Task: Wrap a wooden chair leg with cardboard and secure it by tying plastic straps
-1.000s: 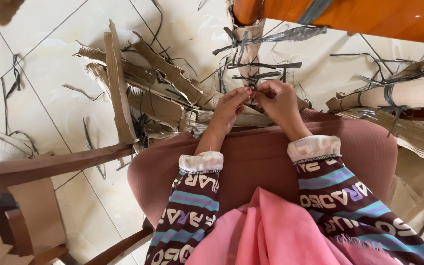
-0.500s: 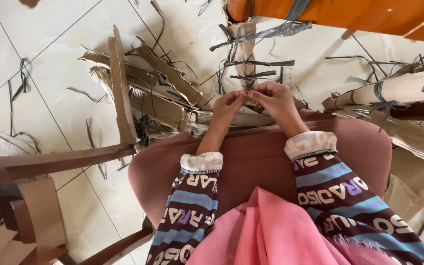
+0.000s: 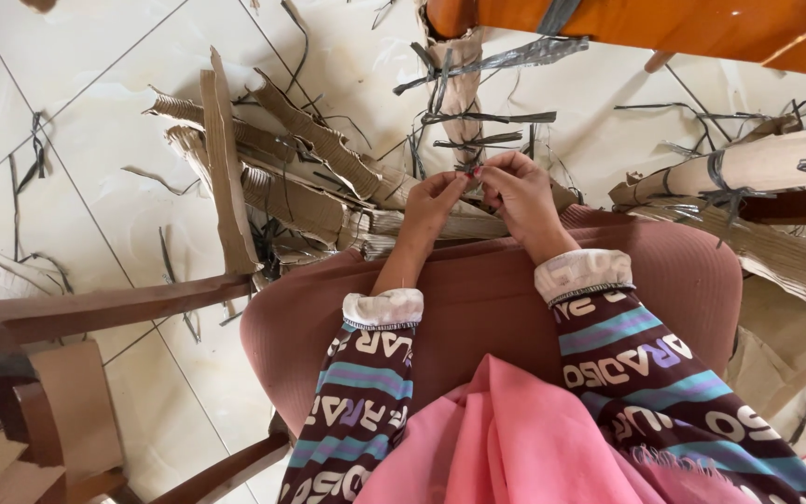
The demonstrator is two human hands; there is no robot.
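My left hand (image 3: 434, 207) and my right hand (image 3: 518, 190) meet fingertip to fingertip above my knees, over a brown skirt (image 3: 478, 308). Both pinch a thin dark strip (image 3: 470, 169) that runs up toward a cardboard-wrapped wooden leg (image 3: 460, 79). Several dark grey strips (image 3: 506, 58) are tied around that leg and stick out sideways. The exact part of the strip inside my fingers is hidden.
A heap of torn corrugated cardboard (image 3: 272, 173) lies on the tiled floor to the left. Rolled cardboard bundles tied with dark strips (image 3: 748, 173) lie at right. A wooden chair arm (image 3: 95, 308) crosses the lower left. An orange wooden board (image 3: 664, 23) spans the top.
My hands have stayed together at the strip, with only small finger shifts. The view has drifted slightly, nothing else has moved.
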